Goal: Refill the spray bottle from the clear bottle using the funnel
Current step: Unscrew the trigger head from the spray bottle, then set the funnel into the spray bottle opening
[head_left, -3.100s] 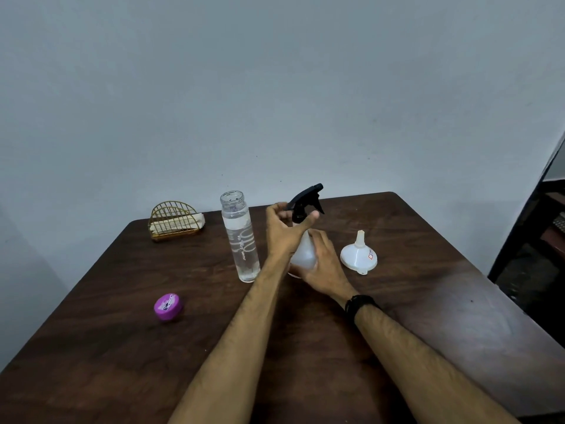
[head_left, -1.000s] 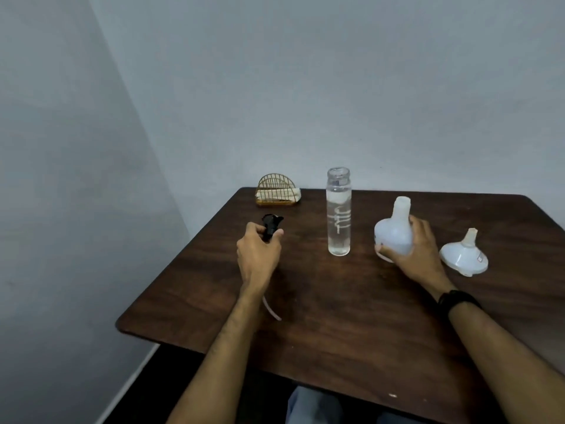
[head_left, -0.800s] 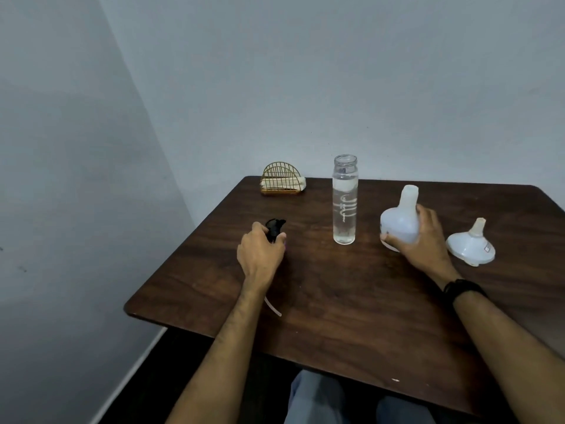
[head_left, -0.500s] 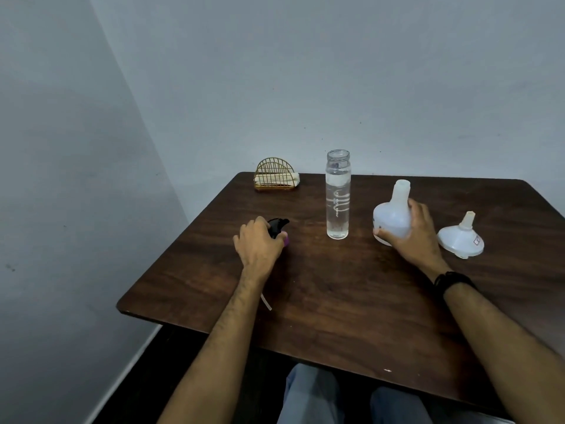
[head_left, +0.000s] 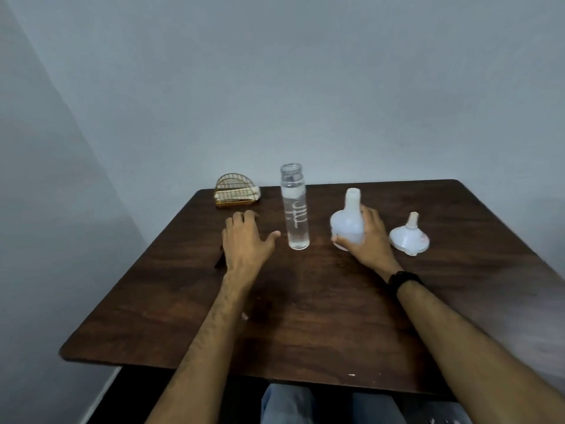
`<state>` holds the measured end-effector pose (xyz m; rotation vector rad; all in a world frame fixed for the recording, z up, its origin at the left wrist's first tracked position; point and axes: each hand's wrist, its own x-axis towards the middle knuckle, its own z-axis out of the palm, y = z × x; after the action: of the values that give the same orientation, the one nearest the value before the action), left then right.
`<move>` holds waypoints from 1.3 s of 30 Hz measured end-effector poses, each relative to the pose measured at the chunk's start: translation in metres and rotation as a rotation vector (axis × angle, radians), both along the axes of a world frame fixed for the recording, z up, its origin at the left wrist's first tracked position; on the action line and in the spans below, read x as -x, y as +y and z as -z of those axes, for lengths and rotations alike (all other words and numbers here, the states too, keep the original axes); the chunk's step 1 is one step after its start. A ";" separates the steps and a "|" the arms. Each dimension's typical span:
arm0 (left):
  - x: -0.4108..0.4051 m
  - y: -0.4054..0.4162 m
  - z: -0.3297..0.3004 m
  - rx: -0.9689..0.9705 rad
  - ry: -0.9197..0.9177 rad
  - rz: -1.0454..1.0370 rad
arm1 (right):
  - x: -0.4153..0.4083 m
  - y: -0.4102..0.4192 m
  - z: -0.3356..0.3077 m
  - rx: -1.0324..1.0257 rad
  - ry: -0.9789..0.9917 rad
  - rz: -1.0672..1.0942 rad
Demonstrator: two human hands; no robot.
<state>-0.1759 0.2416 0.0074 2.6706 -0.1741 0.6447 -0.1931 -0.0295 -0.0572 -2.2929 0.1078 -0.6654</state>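
Gripping the spray bottle (head_left: pixel 348 226) with the right hand (head_left: pixel 368 240), fingers and thumb wrapped round the belly, base down on the table (head_left: pixel 305 316), neck open and uncapped. Left hand (head_left: pixel 246 240) loose and flat, fingers spread, holding nothing, hovering or resting low over the wood at the left (can't tell which). Something dark peeking out at the left edge of that wrist, too hidden to call.

Risk-wise, nearest first: forearms reaching in from the near edge, so any sweep of the left hand to the right goes straight at the clear bottle (head_left: pixel 295 209). Tall, narrow, uncapped, mostly full of water, just beside the left thumb. Easy to clip and tip, probably soaks the table. Same story for the spray bottle: light, likely near empty, so could skid or topple if let go carelessly while reaching right.

Funnel (head_left: pixel 409 234) sitting upside down just right of the right hand, spout up. Needs flipping and seating in the narrow neck; a sloppy fit likely means spill once pouring starts.

Far left, wire napkin holder (head_left: pixel 235 192) well out of the way.
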 end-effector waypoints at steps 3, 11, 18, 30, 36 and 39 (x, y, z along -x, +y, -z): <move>0.011 -0.036 0.001 0.153 -0.099 0.311 | 0.004 0.001 -0.003 -0.005 -0.006 -0.001; 0.020 -0.131 0.025 0.420 0.082 0.577 | 0.020 0.004 -0.007 -0.052 -0.006 -0.053; 0.004 -0.159 0.039 0.589 0.051 0.371 | 0.031 -0.002 0.003 -0.120 -0.258 0.089; -0.011 -0.167 0.058 0.615 0.110 0.452 | 0.036 -0.086 -0.028 0.128 0.113 0.294; -0.011 -0.168 0.064 0.641 0.087 0.464 | 0.044 -0.099 -0.047 -0.053 0.071 0.346; -0.010 -0.169 0.066 0.648 0.070 0.463 | 0.047 -0.102 -0.042 -0.169 0.076 0.427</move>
<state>-0.1660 0.0728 -0.0587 1.9316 -0.4597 0.3701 -0.2398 -0.1312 -0.0147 -2.1459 0.6786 -0.7486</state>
